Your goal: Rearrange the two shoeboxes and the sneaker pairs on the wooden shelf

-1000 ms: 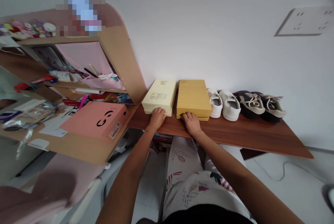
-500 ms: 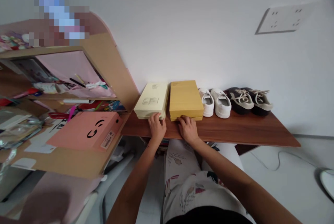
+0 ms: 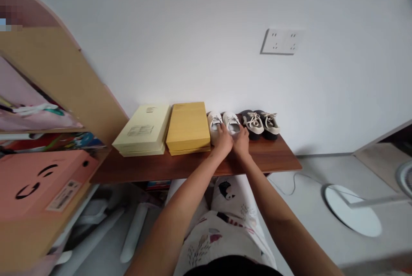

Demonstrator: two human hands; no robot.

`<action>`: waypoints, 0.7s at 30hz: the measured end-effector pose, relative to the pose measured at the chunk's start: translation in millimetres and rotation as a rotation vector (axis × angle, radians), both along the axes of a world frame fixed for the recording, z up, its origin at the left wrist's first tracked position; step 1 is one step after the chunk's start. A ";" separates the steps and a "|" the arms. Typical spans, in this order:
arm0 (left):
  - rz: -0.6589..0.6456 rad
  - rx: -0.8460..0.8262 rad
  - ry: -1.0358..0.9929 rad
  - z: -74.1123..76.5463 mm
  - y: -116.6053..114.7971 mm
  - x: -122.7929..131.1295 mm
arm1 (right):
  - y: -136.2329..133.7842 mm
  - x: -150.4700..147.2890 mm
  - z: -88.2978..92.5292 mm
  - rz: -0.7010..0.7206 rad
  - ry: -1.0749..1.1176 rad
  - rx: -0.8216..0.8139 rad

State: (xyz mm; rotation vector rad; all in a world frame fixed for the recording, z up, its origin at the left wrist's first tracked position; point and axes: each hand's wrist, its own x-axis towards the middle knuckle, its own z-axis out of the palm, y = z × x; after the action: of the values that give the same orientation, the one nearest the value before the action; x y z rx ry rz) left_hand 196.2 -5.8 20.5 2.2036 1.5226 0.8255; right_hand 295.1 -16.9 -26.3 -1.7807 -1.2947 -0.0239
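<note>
A pair of white sneakers stands side by side on the brown wooden board, toes toward the wall. My left hand (image 3: 223, 142) is closed at the heel of the left white sneaker (image 3: 214, 119), its fingers reaching over the rim. At the right white sneaker (image 3: 230, 119), my right hand (image 3: 241, 140) grips the heel in the same way. Both hands hide the backs of the shoes. A mustard-yellow shoebox (image 3: 188, 123) lies just left of the sneakers, and a cream shoebox (image 3: 143, 130) beside it. Both lids are on.
Black-and-beige sneakers (image 3: 269, 125) stand at the right of the wooden board (image 3: 193, 168). A pink box (image 3: 41, 186) sits on the desk at left. A wall socket (image 3: 278, 42) is above. A white round fan base (image 3: 352, 209) rests on the floor at right.
Both hands have left the fronts of the cream and yellow boxes and moved right to the white sneakers' heels. My view has turned right.
</note>
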 end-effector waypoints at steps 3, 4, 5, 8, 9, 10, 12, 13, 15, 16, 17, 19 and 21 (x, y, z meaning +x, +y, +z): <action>0.121 -0.153 0.135 0.9 20.6 10.0 | 1.8 7.5 -5.9 0.097 0.059 -0.070; 0.136 -0.180 0.166 0.7 24.6 10.5 | 1.6 9.5 -7.2 0.114 0.099 -0.082; 0.147 -0.191 0.184 0.4 27.4 10.5 | 1.2 11.4 -8.3 0.121 0.151 -0.086; 0.172 -0.134 0.117 -3.0 31.4 8.7 | -0.4 16.3 -11.0 0.065 0.407 -0.028; 0.192 -0.105 0.056 -5.6 31.9 7.8 | -0.9 17.5 -12.0 0.034 0.532 0.019; 0.214 -0.080 -0.018 -9.0 32.4 6.6 | -1.2 18.4 -12.9 0.007 0.675 0.075; 0.249 -0.066 -0.165 -17.9 33.5 4.6 | -1.2 18.6 -14.3 0.006 0.981 0.186; 0.267 -0.082 -0.217 -22.7 34.3 4.2 | -0.8 17.8 -14.6 0.035 1.121 0.231; 0.294 -0.141 -0.262 -31.9 35.8 5.3 | 0.3 14.3 -14.9 0.113 1.330 0.285; 0.304 -0.171 -0.264 -35.9 35.9 6.7 | 0.3 11.7 -15.4 0.137 1.393 0.296; 0.311 -0.197 -0.259 -39.6 35.2 8.4 | -0.4 9.0 -16.6 0.140 1.432 0.299; 0.313 -0.224 -0.268 -46.6 28.7 11.3 | -6.2 4.9 -22.0 0.102 1.458 0.261; 0.300 -0.205 -0.280 -54.8 13.4 12.1 | -18.9 7.6 -30.6 0.075 1.421 0.141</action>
State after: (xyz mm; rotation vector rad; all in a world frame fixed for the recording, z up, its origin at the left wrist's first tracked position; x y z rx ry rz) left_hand 208.3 7.6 -34.4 1.6606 1.7289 0.9710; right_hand 302.7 -35.9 -56.9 -1.1083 -0.2758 0.9777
